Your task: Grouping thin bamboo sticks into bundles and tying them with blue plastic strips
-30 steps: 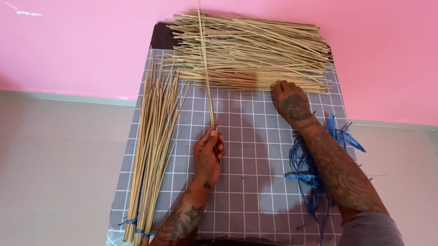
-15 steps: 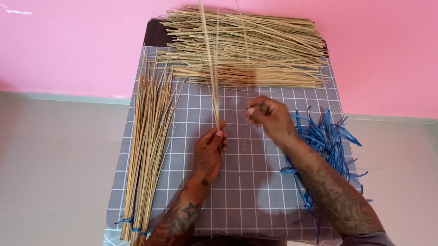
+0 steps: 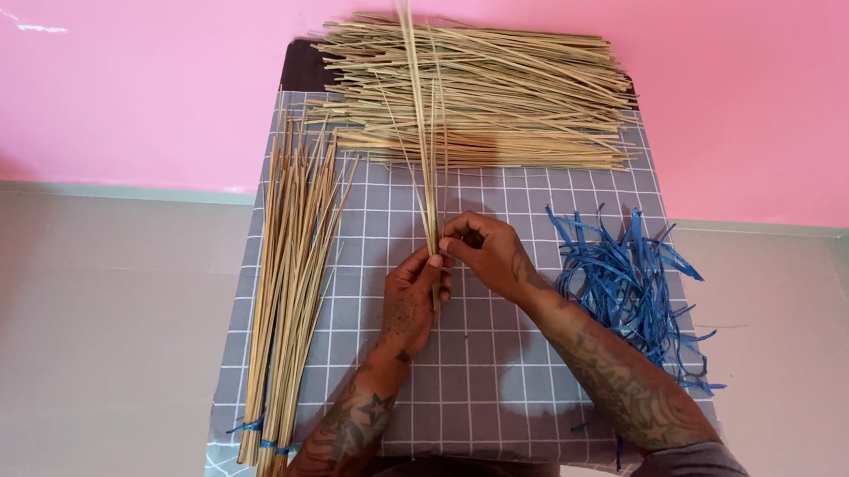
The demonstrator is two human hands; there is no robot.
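Left hand (image 3: 412,291) and right hand (image 3: 482,251), grips clamped on a thin upright bunch of pale straw sticks (image 3: 420,141) (over the grey gridded cutting mat (image 3: 496,358)); blue raffia strips (image 3: 625,283) lie beside.

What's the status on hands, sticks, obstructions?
Left hand grips upright thin sticks. Right hand pinches the same sticks just above it. Loose stick pile behind, tied bundle left, blue strips right; nothing blocking.
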